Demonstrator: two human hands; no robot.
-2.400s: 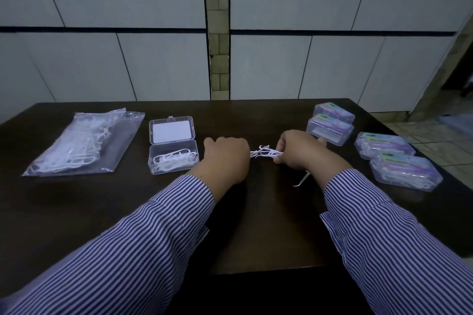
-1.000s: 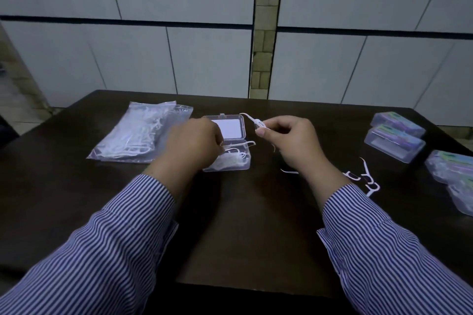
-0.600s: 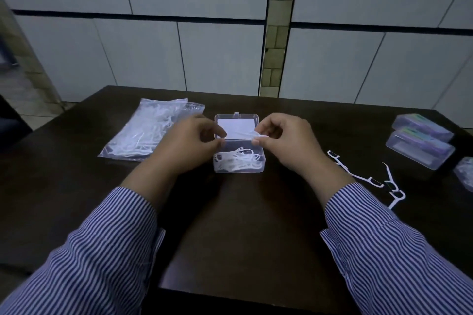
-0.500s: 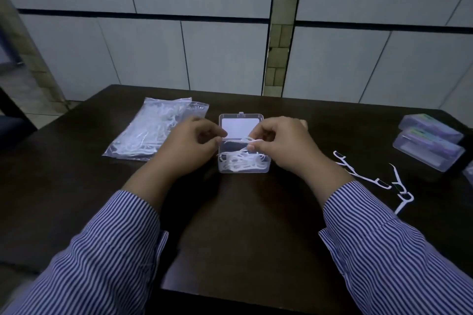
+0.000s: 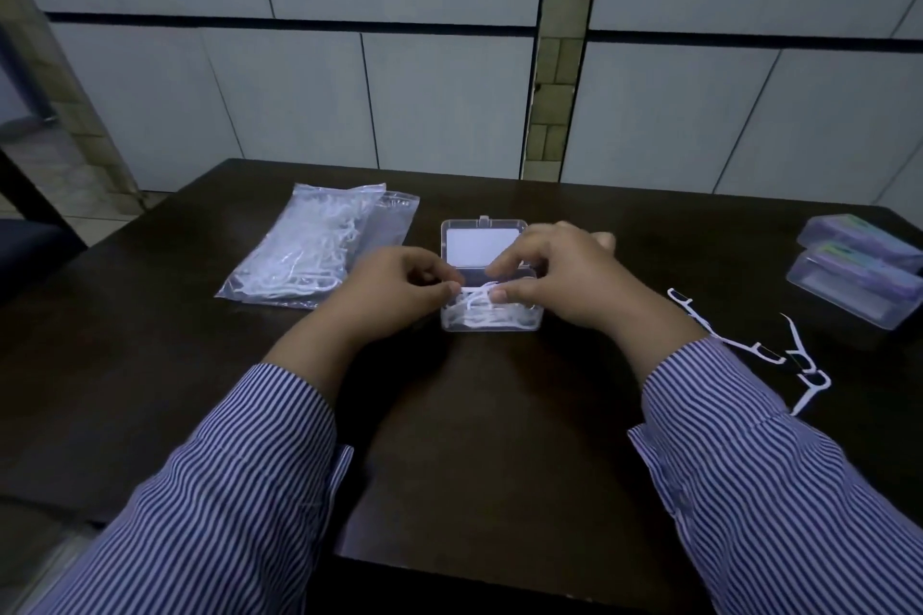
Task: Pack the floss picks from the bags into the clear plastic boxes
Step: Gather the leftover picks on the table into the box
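An open clear plastic box (image 5: 492, 322) sits mid-table with its lid (image 5: 482, 242) folded back and white floss picks (image 5: 474, 305) piled inside. My left hand (image 5: 394, 295) and my right hand (image 5: 554, 280) meet over the box, and the fingertips of both pinch floss picks at its rim. A clear bag of floss picks (image 5: 314, 255) lies to the left. Several loose floss picks (image 5: 749, 345) lie on the table to the right.
Two closed, filled boxes (image 5: 859, 275) are stacked at the right edge of the dark table (image 5: 474, 439). White wall panels stand behind the table. A dark chair part shows at the far left.
Both hands carried a bundle of picks from mid-table left to the open box and lowered them into it. Several picks were left lying on the right.
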